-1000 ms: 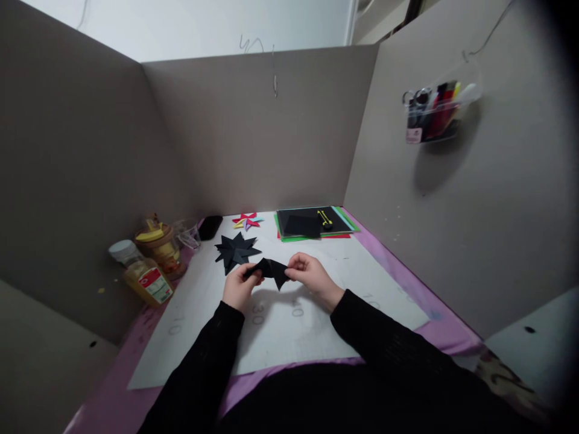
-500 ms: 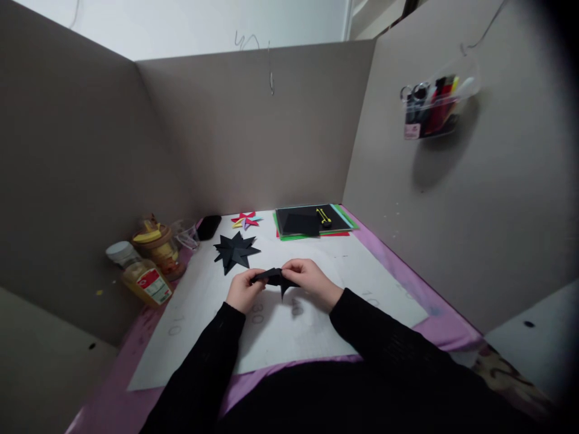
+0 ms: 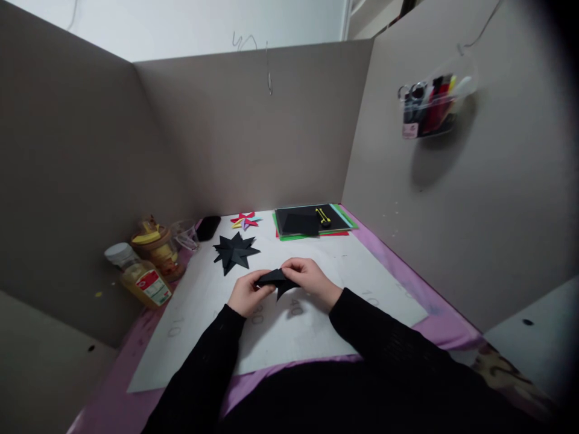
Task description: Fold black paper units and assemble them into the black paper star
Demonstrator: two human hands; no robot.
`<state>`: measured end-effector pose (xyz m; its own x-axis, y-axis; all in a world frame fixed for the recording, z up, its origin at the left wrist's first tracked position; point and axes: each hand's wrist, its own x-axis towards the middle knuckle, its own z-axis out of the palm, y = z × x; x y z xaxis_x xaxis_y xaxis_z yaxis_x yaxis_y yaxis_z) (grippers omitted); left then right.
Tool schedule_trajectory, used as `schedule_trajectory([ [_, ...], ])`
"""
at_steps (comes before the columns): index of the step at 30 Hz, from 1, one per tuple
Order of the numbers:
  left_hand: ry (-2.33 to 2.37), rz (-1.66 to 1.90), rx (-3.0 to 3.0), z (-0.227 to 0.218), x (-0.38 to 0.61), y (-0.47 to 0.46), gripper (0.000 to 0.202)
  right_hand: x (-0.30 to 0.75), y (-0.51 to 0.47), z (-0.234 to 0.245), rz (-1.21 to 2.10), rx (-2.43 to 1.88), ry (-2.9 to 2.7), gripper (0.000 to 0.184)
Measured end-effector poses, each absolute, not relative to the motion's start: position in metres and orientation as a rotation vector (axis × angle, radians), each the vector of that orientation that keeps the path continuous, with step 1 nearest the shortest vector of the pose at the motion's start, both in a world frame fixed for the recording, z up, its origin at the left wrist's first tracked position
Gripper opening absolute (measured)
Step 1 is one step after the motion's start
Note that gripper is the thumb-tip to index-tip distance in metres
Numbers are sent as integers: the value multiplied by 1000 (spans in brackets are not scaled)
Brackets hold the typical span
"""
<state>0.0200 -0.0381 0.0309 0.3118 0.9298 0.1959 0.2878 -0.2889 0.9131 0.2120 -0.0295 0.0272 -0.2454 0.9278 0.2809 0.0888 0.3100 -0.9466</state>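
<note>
Between my two hands is a small piece of folded black paper (image 3: 272, 278), held just above the white board (image 3: 298, 337). My left hand (image 3: 248, 293) pinches its left end between thumb and fingers. On the right end, my right hand (image 3: 312, 280) grips with thumb and forefinger, covering part of the paper. A pointed flap hangs down from the middle. Beyond my left hand lies a many-pointed black paper star (image 3: 236, 251). Farther back is a smaller, multicoloured paper star (image 3: 245, 220).
Coloured sheets with black on top (image 3: 296, 224) carry a yellow-and-black cutter (image 3: 323, 217). A dark phone (image 3: 208, 228), clear cup (image 3: 184, 234), brown pot (image 3: 156, 244) and glue bottle (image 3: 145, 282) line the left. Grey panels surround the table; a tool bin (image 3: 436, 108) hangs right.
The folded black paper has tilted, so more of its left face shows, and its hanging flap has swung slightly left. My left fingers have shifted along it; my right hand stays nearly still.
</note>
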Motion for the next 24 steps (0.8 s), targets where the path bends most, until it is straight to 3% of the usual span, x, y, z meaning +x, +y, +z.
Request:
schedule_trajectory([
  [7,997,938,1625,26,14,-32,46,213,-33,32,953,-953,-1702,14],
  [24,1067,912,1567,33,17,-36,40,211,-39,36,743,-862,-1855,12],
])
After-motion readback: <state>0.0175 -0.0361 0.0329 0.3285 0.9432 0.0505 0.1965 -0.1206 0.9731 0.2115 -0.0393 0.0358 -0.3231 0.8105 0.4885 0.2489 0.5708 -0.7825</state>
